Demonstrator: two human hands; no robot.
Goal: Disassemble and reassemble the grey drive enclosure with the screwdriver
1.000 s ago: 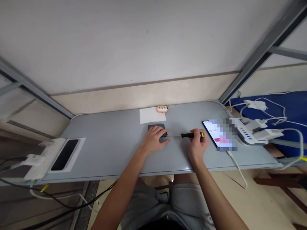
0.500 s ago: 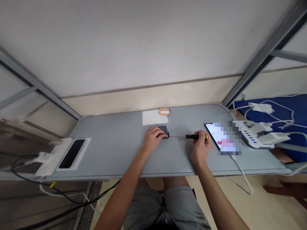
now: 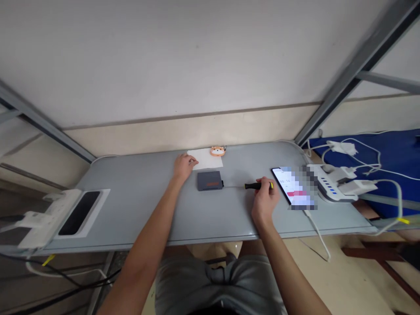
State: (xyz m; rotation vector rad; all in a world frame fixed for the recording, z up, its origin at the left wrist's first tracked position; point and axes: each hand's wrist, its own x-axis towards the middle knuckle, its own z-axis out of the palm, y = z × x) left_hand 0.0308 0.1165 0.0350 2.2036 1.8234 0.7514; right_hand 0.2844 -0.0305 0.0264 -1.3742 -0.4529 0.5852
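Note:
A dark grey box (image 3: 210,181) with reddish marking lies flat on the grey table. My right hand (image 3: 265,200) is closed round the black and yellow handle of a screwdriver (image 3: 252,186), whose thin shaft points left, its end at the box's right side. My left hand (image 3: 184,167) is off the box, at the left edge of a white paper (image 3: 206,161). Its fingertips are pinched together over the paper; what they hold, if anything, is too small to name. An orange animal-faced item (image 3: 218,151) rests on the paper's back right part.
To the right lie a lit phone (image 3: 288,186) with a cable and a white power strip (image 3: 328,186) with plugs. At the left are a dark phone (image 3: 80,213) on a white sheet and another power strip (image 3: 49,214). A wall (image 3: 197,127) stands behind the table.
My left hand has let go of the box and moved back and left to the paper, uncovering the box. My right hand still holds the screwdriver at the box's side. The view has shifted slightly.

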